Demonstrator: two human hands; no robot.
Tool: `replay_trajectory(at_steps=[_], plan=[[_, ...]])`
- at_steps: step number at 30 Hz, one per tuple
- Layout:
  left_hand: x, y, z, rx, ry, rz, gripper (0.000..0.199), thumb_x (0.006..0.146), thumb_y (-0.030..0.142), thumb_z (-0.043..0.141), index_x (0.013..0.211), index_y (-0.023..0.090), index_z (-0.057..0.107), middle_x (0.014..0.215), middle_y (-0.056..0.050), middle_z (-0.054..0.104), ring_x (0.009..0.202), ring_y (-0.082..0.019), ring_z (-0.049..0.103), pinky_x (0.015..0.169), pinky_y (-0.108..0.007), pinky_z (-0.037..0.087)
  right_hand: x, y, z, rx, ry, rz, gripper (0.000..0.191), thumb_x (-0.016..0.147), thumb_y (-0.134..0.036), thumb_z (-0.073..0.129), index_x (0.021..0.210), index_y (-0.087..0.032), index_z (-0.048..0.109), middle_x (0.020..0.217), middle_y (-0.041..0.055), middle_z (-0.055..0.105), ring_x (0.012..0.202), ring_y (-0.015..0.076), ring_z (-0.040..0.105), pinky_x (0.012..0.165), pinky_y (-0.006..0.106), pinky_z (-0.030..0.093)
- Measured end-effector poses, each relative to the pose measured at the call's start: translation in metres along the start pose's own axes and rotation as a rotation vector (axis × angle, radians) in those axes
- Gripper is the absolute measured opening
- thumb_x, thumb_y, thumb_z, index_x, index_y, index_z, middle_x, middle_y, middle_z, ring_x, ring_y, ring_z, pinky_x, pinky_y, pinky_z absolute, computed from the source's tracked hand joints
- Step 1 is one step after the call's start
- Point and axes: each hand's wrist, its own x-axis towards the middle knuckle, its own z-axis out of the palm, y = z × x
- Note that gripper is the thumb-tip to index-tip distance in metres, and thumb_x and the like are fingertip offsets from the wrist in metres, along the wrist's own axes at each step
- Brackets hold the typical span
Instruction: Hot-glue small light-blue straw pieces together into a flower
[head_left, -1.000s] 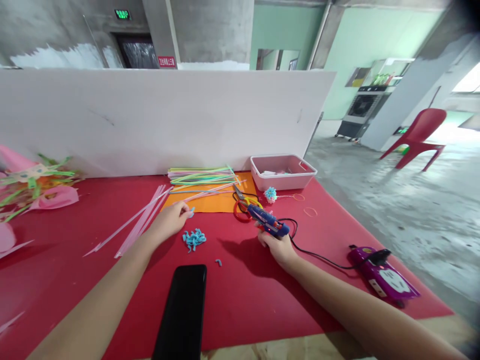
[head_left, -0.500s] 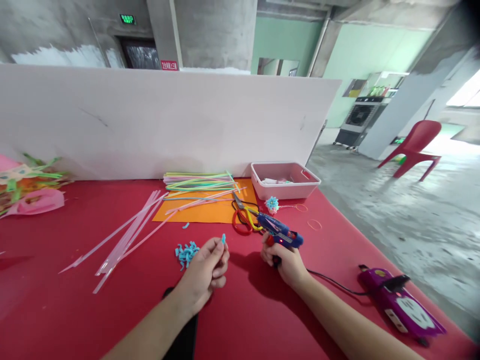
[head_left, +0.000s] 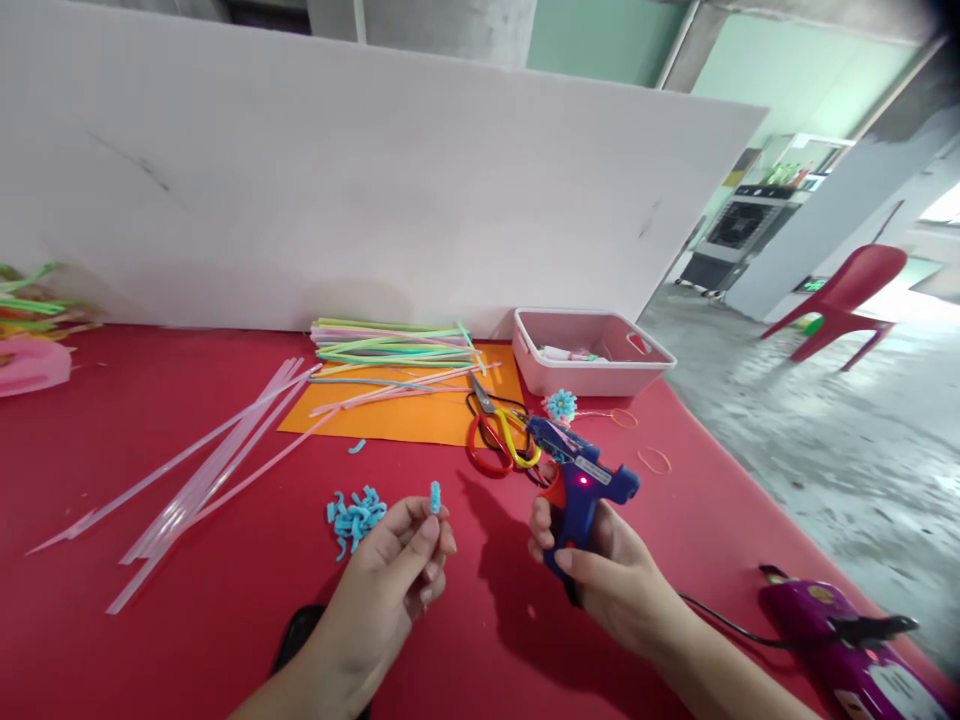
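Between thumb and fingers, my left hand [head_left: 401, 575] pinches a short blue piece of pipe cleaner [head_left: 435, 497], which points upward. Just left of that hand lies a small pile of blue pipe cleaner pieces [head_left: 355, 517]. My right hand [head_left: 607, 565] is wrapped round the handle of a blue hot glue gun [head_left: 581, 480], whose red light is lit. Its nozzle points up and left, over the scissors [head_left: 501, 440] with red and yellow handles. Behind the gun sits a blue fluffy flower [head_left: 561, 405].
Colourful pipe cleaners [head_left: 397, 345] lie on an orange sheet [head_left: 360, 420], with pink strips [head_left: 225, 450] to the left. A pink basket [head_left: 592, 375] stands behind. The gun's cord [head_left: 739, 632] runs to a purple power strip [head_left: 847, 650]. A dark phone-like object [head_left: 298, 632] is partly under my left forearm.
My view has tilted down and shifted. My right hand has lifted the glue gun and turned it more upright. The left hand keeps its pinch on the blue piece.
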Motion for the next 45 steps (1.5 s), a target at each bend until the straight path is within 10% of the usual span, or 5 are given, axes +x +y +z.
replay_trajectory(at_steps=[6, 12, 25, 45], plan=[[0.004, -0.005, -0.006, 0.228, 0.049, 0.112, 0.052, 0.074, 0.064, 0.08, 0.085, 0.018, 0.061, 0.073, 0.003, 0.066, 0.046, -0.003, 0.037, 0.044, -0.019, 0.03, -0.008, 0.012, -0.021, -0.2, -0.086, -0.021, 0.035, 0.072, -0.035, 0.084, 0.102, -0.023, 0.069, 0.091, 0.0039, 0.069, 0.079, 0.0155, 0.06, 0.071, 0.027, 0.049], [-0.004, -0.008, -0.008, 0.421, 0.038, 0.225, 0.043, 0.095, 0.059, 0.059, 0.106, 0.017, 0.063, 0.092, -0.009, 0.079, 0.056, -0.009, 0.042, 0.055, -0.026, 0.038, -0.019, 0.024, -0.041, -0.609, 0.097, -0.296, 0.02, 0.084, -0.039, 0.072, 0.095, -0.023, 0.073, 0.08, 0.0055, 0.071, 0.069, 0.0199, 0.064, 0.063, 0.031, 0.053], [-0.014, -0.005, 0.0, 0.489, -0.033, 0.187, 0.027, 0.097, 0.045, 0.059, 0.087, 0.021, 0.054, 0.077, -0.007, 0.08, 0.049, -0.008, 0.043, 0.051, -0.025, 0.029, -0.013, -0.023, 0.002, -1.019, -0.196, -0.713, 0.02, 0.08, -0.009, 0.057, 0.093, -0.023, 0.064, 0.061, -0.0019, 0.064, 0.043, 0.0118, 0.056, 0.043, 0.022, 0.046], [-0.015, -0.005, 0.004, 0.307, -0.122, 0.121, 0.032, 0.096, 0.049, 0.06, 0.085, 0.021, 0.046, 0.067, -0.002, 0.074, 0.034, -0.001, 0.025, 0.037, -0.017, 0.014, -0.016, -0.019, -0.003, -1.124, -0.198, -0.708, 0.015, 0.08, -0.012, 0.056, 0.09, -0.023, 0.057, 0.058, -0.004, 0.06, 0.039, 0.0105, 0.051, 0.04, 0.022, 0.045]])
